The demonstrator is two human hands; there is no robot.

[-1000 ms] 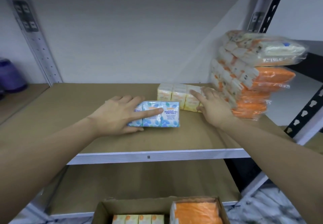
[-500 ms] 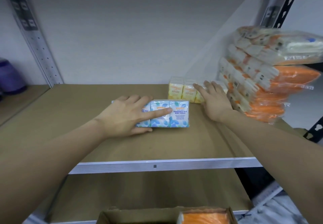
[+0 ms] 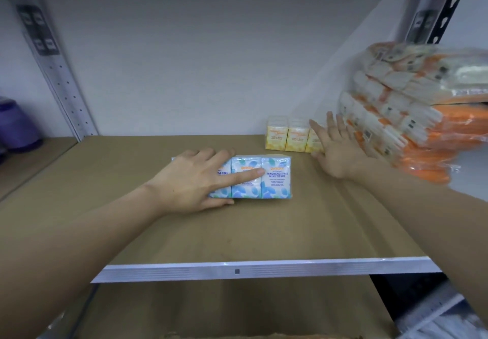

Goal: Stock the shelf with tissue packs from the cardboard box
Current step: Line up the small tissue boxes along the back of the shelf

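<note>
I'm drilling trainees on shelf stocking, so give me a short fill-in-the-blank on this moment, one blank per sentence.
1. The left hand rests on the ____ tissue pack.
2. The yellow tissue pack stands at the ____ of the shelf.
3. The orange packs are stacked to the ____ of the right hand.
4. The right hand's fingers are ____, gripping nothing.

Missing words: blue; back; right; straight
</note>
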